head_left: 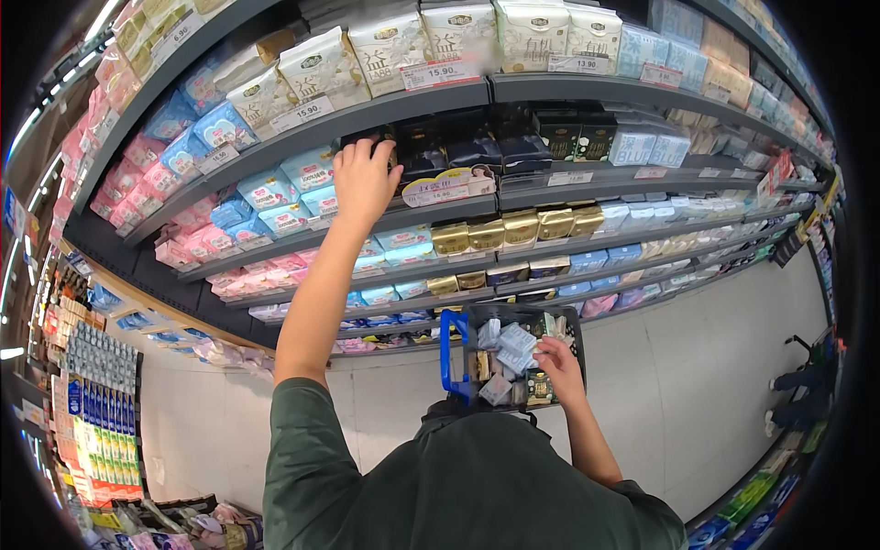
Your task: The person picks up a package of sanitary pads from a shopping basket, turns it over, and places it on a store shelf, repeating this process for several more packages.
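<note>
My left hand (363,180) reaches up to a middle shelf, its fingers bent over a dark pack whose shape is mostly hidden behind them. Light blue packs (308,170) stand just left of this hand, and dark packs (423,148) just right of it. Below, a dark shopping basket (576,323) with a blue handle (447,356) is in front of me, filled with small packs. Over its right side is my right hand (561,367), fingers apart and slightly bent, close to a pale blue pack (517,343). A black pack (540,389) lies beneath that hand.
Curved grey shelves (367,108) with rows of packs and price tags (441,73) span the view. Gold packs (520,227) sit on a lower shelf. Tiled floor (660,367) runs behind me. A person's legs (802,390) show at the right. Stacked goods (96,394) stand at the left.
</note>
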Available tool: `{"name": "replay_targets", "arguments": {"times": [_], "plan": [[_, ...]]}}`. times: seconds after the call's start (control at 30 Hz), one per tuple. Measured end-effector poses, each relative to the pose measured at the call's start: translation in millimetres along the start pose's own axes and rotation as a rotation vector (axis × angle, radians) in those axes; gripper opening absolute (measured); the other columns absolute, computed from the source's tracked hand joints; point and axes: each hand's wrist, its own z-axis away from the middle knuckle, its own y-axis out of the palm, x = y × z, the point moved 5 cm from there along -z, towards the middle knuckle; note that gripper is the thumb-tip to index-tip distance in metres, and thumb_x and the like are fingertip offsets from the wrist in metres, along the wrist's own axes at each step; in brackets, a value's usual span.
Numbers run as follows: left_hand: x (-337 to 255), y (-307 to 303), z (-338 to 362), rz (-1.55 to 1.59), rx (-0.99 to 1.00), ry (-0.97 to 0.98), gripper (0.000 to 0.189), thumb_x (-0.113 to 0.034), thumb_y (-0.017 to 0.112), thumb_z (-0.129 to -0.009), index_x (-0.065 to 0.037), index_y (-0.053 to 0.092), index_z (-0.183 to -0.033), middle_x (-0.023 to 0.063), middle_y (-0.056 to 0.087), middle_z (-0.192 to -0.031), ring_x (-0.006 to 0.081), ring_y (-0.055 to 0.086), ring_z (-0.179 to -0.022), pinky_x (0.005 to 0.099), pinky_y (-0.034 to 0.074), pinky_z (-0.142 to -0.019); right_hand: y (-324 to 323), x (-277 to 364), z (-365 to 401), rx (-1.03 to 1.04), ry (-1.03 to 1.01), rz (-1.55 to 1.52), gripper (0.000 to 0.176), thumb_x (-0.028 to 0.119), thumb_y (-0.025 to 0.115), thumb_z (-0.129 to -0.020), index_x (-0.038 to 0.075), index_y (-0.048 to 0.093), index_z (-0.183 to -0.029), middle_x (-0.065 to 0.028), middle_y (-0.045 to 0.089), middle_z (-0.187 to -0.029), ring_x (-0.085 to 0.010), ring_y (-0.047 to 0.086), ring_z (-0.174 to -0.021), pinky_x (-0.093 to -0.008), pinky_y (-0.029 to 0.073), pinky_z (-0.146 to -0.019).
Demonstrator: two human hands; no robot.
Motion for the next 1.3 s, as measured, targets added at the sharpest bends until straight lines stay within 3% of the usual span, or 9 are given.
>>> {"name": "replay_targets", "arguments": {"times": [0.17,0.4,0.6,0.9,0.97,1.1,1.3], "plan": [[19.6,9.7,0.2,-0.062,-0.046,-0.009,0.037,-0.028,0.077,-0.070,-0.015,0.065,-0.102,0.0060,0.061,-0.097,0.0277,0.057,-0.092,0.0415,0.041,-0.079,-5.1,-9.8,9.9,-0.012,0.016,0.000,0.044,0.002,0.059,-0.089,-0.001,0.046,-0.130,-0.0145,0.056,-0.122,-0.0185,0.061,-0.103,-0.0287,0.048,-0.088],[19.9,20.1,-3.2,-0.120,0.079,-0.066,0.038,-0.032,0.075,-0.075,-0.015,0.064,-0.107,0.0051,0.062,-0.105,0.0292,0.057,-0.095,0.0421,0.042,-0.080,-12.5,-22.2,16.7,-0.052,0.036,0.022,0.041,0.004,0.060,-0.088,0.001,0.050,-0.127,-0.0127,0.058,-0.118,-0.0160,0.061,-0.100,-0.0280,0.048,-0.087],[14.6,18.9,-5.5,-0.104,-0.019,-0.013,0.038,-0.031,0.076,-0.072,-0.016,0.065,-0.105,0.0049,0.061,-0.105,0.0282,0.057,-0.096,0.0424,0.041,-0.079,-14.2,-33.3,26.0,-0.078,0.030,-0.030,0.040,0.006,0.061,-0.089,0.000,0.049,-0.127,-0.0126,0.058,-0.117,-0.0157,0.060,-0.101,-0.0281,0.047,-0.088],[14.0,20.7,-2.2,-0.063,0.084,-0.075,0.045,-0.027,0.076,-0.073,-0.017,0.061,-0.114,0.0063,0.058,-0.113,0.0297,0.054,-0.104,0.0433,0.041,-0.087,-20.9,-37.2,38.4,-0.132,0.072,-0.024,0.038,0.006,0.062,-0.088,0.000,0.052,-0.124,-0.0102,0.060,-0.112,-0.0140,0.059,-0.099,-0.0268,0.048,-0.086],[9.9,17.9,-4.7,-0.046,0.094,-0.095,0.048,-0.024,0.076,-0.072,-0.014,0.059,-0.116,0.0088,0.057,-0.113,0.0308,0.053,-0.106,0.0442,0.039,-0.091,-22.6,-39.4,38.2,-0.132,0.065,-0.044,0.038,0.006,0.062,-0.088,0.000,0.052,-0.124,-0.0102,0.060,-0.112,-0.0140,0.059,-0.099,-0.0269,0.048,-0.086],[-36.4,-3.7,-6.4,0.063,-0.094,0.069,0.050,-0.017,0.075,-0.070,-0.007,0.057,-0.116,0.0130,0.054,-0.116,0.0330,0.049,-0.111,0.0458,0.036,-0.100,-25.7,-36.6,39.0,-0.141,0.070,-0.053,0.039,0.006,0.062,-0.089,0.000,0.051,-0.125,-0.0103,0.060,-0.113,-0.0143,0.060,-0.099,-0.0271,0.049,-0.086],[-90.0,19.2,-4.5,0.319,0.103,0.184,0.049,-0.020,0.072,-0.076,-0.006,0.055,-0.120,0.0144,0.053,-0.128,0.0339,0.045,-0.124,0.0450,0.035,-0.102,-27.0,-41.6,37.1,-0.141,0.074,-0.009,0.039,0.007,0.063,-0.088,0.000,0.051,-0.125,-0.0101,0.060,-0.112,-0.0137,0.060,-0.097,-0.0269,0.049,-0.085]]}}
